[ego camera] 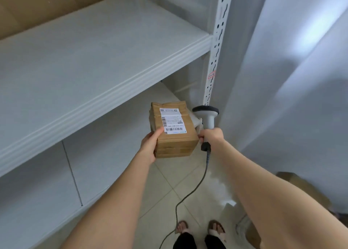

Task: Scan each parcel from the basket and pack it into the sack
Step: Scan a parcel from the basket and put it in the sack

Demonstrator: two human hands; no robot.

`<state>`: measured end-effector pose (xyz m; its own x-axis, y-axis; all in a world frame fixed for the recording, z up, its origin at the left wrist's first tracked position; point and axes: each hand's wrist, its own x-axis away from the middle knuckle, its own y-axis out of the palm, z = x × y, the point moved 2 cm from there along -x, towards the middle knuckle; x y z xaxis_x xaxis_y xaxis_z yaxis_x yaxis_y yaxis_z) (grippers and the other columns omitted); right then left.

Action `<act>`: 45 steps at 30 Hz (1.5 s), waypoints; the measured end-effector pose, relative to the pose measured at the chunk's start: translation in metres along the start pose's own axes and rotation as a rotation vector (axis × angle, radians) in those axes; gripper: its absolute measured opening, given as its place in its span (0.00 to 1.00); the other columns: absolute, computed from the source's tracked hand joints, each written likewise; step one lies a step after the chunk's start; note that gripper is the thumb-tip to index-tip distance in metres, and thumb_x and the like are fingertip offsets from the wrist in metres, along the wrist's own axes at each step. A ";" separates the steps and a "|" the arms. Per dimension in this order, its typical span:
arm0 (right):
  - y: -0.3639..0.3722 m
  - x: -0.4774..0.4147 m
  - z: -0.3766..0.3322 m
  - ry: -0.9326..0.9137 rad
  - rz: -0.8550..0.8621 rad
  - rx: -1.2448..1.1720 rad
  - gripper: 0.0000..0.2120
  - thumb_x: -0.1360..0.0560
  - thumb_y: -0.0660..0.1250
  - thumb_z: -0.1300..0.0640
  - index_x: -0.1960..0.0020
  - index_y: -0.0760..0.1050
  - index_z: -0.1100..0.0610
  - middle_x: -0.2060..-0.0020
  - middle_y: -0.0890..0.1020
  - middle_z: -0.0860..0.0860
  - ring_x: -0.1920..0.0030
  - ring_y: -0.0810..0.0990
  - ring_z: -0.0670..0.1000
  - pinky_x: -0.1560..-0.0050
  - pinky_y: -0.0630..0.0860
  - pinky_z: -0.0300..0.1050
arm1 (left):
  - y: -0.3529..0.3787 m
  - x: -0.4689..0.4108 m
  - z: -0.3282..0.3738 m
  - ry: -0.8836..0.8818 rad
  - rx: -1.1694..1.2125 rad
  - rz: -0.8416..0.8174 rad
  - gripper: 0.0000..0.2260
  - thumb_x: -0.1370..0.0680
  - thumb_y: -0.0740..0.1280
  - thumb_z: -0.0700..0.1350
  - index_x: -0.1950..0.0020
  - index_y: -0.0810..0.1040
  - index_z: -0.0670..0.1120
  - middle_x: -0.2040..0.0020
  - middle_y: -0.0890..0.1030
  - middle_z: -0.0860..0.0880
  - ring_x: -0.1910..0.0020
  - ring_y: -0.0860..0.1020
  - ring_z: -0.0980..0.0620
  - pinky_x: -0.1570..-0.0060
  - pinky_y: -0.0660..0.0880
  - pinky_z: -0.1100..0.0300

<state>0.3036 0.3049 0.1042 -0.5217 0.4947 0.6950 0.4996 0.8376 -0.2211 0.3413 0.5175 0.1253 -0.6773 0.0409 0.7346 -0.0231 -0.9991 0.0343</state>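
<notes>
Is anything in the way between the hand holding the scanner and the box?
No, nothing visible. The right hand with the scanner is right beside the parcel, which the left hand holds, label up.

The left hand (pixel 149 147) grips a brown cardboard parcel (pixel 174 135) at its near-left corner, thumb on top beside the white label (pixel 172 121); just right of the parcel the right hand (pixel 211 135) holds a grey scanner (pixel 206 115) by its handle; its cable (pixel 192 190) hangs below the parcel to the tiled floor (pixel 169 188); white shelves (pixel 94 64) lie left of the parcel.
</notes>
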 end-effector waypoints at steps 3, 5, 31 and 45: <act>-0.041 0.034 -0.001 -0.027 0.041 -0.070 0.07 0.29 0.69 0.63 0.58 0.71 0.58 0.75 0.76 0.53 0.76 0.72 0.50 0.70 0.74 0.44 | 0.022 0.035 0.002 0.007 -0.029 -0.049 0.22 0.33 0.77 0.56 0.43 0.78 0.51 0.59 0.86 0.50 0.59 0.84 0.49 0.69 0.79 0.57; -0.068 0.055 -0.002 -0.039 0.063 -0.152 0.09 0.27 0.70 0.52 0.57 0.72 0.55 0.70 0.78 0.54 0.71 0.74 0.52 0.61 0.79 0.48 | 0.036 0.058 0.002 0.018 -0.048 -0.064 0.24 0.33 0.77 0.56 0.41 0.77 0.50 0.54 0.85 0.48 0.54 0.83 0.47 0.63 0.80 0.54; -0.242 0.300 0.022 -0.292 -0.429 -0.171 0.12 0.24 0.68 0.55 0.44 0.72 0.59 0.74 0.79 0.52 0.75 0.73 0.48 0.72 0.75 0.40 | 0.082 0.298 -0.048 0.263 -0.043 -0.041 0.30 0.30 0.75 0.54 0.31 0.69 0.53 0.42 0.79 0.45 0.44 0.77 0.41 0.42 0.74 0.38; -0.211 0.333 0.039 -0.267 -0.401 -0.021 0.09 0.25 0.67 0.56 0.48 0.72 0.60 0.76 0.78 0.53 0.78 0.72 0.47 0.73 0.75 0.37 | 0.048 0.298 -0.044 0.336 -0.049 0.008 0.26 0.27 0.72 0.53 0.30 0.69 0.55 0.40 0.79 0.47 0.46 0.78 0.46 0.50 0.79 0.46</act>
<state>-0.0024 0.3022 0.3555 -0.8341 0.1786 0.5219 0.2356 0.9708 0.0442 0.1058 0.4813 0.3161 -0.8819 0.0371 0.4699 -0.0467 -0.9989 -0.0088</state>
